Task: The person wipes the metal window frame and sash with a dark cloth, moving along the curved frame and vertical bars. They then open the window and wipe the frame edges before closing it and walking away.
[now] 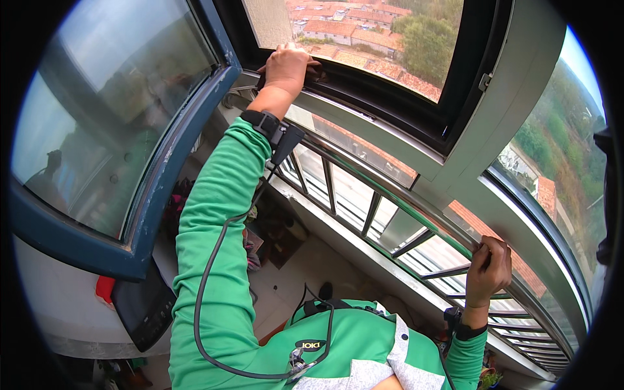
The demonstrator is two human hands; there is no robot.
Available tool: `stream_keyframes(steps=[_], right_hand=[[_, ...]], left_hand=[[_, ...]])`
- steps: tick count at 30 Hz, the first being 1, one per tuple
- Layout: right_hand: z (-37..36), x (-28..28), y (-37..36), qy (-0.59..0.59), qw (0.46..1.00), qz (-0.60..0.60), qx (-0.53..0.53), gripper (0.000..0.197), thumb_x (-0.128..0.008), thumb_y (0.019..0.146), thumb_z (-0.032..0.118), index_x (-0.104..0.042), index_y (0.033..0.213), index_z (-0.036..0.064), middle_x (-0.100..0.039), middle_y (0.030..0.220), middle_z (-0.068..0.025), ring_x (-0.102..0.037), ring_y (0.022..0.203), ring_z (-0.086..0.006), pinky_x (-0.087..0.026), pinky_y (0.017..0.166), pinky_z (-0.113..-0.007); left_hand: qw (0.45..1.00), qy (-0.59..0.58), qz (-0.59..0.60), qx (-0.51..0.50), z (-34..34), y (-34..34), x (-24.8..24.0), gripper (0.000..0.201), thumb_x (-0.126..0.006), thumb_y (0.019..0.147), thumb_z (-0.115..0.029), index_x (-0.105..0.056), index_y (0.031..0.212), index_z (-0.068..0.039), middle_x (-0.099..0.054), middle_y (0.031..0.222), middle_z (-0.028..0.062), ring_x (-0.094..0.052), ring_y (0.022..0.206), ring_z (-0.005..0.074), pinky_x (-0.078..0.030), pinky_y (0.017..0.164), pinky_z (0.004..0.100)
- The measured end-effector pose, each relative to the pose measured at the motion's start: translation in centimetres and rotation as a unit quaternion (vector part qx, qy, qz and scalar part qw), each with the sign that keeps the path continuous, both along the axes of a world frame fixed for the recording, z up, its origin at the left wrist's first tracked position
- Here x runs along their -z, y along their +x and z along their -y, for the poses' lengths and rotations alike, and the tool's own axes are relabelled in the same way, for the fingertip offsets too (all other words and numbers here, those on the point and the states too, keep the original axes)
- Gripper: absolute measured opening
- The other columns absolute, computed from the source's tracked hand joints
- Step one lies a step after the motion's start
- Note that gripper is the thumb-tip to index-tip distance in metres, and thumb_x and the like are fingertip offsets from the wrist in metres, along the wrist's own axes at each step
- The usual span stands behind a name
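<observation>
My left hand [286, 69] is closed at the lower rail of the black window frame [370, 84]. Dark brownish patches show on both sides of its fingers; whether they are a cloth or a reflection I cannot tell. Lower and to the right, my right hand [492, 268] has its fingers curled against the shiny metal railing [416, 203], gripping it. The railing runs below the window with several upright bars. Both forearms are in green sleeves, and a black band with a cable sits at my left wrist.
A blue-framed window sash [146, 214] stands swung inward on the left, close to my left arm. Below it is a pale table [65, 299] with a black object [146, 312] at its edge. A white ledge [344, 237] runs under the railing. Assorted items lie on the floor.
</observation>
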State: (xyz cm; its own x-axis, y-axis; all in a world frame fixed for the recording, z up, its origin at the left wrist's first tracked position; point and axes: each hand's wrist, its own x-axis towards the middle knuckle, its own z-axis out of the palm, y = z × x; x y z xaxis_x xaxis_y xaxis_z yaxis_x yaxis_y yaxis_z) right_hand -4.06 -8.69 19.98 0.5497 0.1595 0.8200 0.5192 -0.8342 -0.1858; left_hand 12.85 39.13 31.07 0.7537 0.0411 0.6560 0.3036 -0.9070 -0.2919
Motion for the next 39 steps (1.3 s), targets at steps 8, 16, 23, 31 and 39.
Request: stream_keyframes(steps=[8,16,23,31,39], right_hand=[[-0.3,0.0,0.1,-0.002,1.0,-0.008,0.013,0.016,-0.066,0.086,-0.001,-0.064,0.099,0.0079,-0.067,0.085,-0.0104,-0.064,0.074,-0.0316,-0.051,0.067,-0.04],[-0.2,0.1,-0.2,0.009,1.0,-0.016,0.017,0.016,-0.065,0.087,-0.002,-0.064,0.1,0.0068,-0.067,0.086,-0.0108,-0.064,0.075,-0.032,-0.051,0.068,-0.041],[0.0,-0.1,-0.5,0.013,1.0,-0.013,0.0,0.014,-0.065,0.086,-0.002,-0.064,0.096,0.0073,-0.066,0.084,-0.0098,-0.064,0.075,-0.0307,-0.051,0.068,-0.04],[-0.3,-0.2,-0.2,0.014,1.0,0.001,0.012,0.018,-0.066,0.082,-0.003,-0.065,0.096,0.0088,-0.064,0.081,-0.0085,-0.063,0.072,-0.0293,-0.05,0.064,-0.038],[-0.4,-0.2,0.0,0.013,1.0,0.008,0.025,0.021,-0.066,0.08,-0.004,-0.065,0.097,0.0089,-0.064,0.08,-0.0089,-0.063,0.071,-0.0298,-0.05,0.063,-0.039]], left_hand=[[0.981,-0.012,0.114,0.158,5.0,-0.8,1.8,0.013,-0.07,0.089,-0.022,-0.078,0.088,-0.012,-0.072,0.091,0.0117,-0.069,0.09,0.0297,-0.058,0.081,0.0388],[0.94,-0.02,0.1,0.325,14.5,-4.5,1.5,0.019,-0.073,0.087,-0.029,-0.069,0.079,-0.012,-0.066,0.083,0.0049,-0.067,0.091,0.0243,-0.056,0.083,0.0349],[0.949,-0.031,0.09,0.3,9.7,-6.7,-0.9,0.005,-0.069,0.088,-0.018,-0.073,0.089,-0.016,-0.066,0.092,0.0065,-0.068,0.092,0.0265,-0.058,0.083,0.0381],[0.981,-0.076,0.113,0.141,6.1,-1.1,1.5,0.012,-0.064,0.09,-0.013,-0.075,0.094,-0.01,-0.07,0.1,0.0123,-0.066,0.097,0.0327,-0.057,0.085,0.0406],[0.951,-0.101,0.111,0.27,15.6,-3.3,2.4,0.018,-0.07,0.089,-0.022,-0.07,0.084,-0.005,-0.066,0.089,0.013,-0.065,0.094,0.0327,-0.056,0.08,0.0407]])
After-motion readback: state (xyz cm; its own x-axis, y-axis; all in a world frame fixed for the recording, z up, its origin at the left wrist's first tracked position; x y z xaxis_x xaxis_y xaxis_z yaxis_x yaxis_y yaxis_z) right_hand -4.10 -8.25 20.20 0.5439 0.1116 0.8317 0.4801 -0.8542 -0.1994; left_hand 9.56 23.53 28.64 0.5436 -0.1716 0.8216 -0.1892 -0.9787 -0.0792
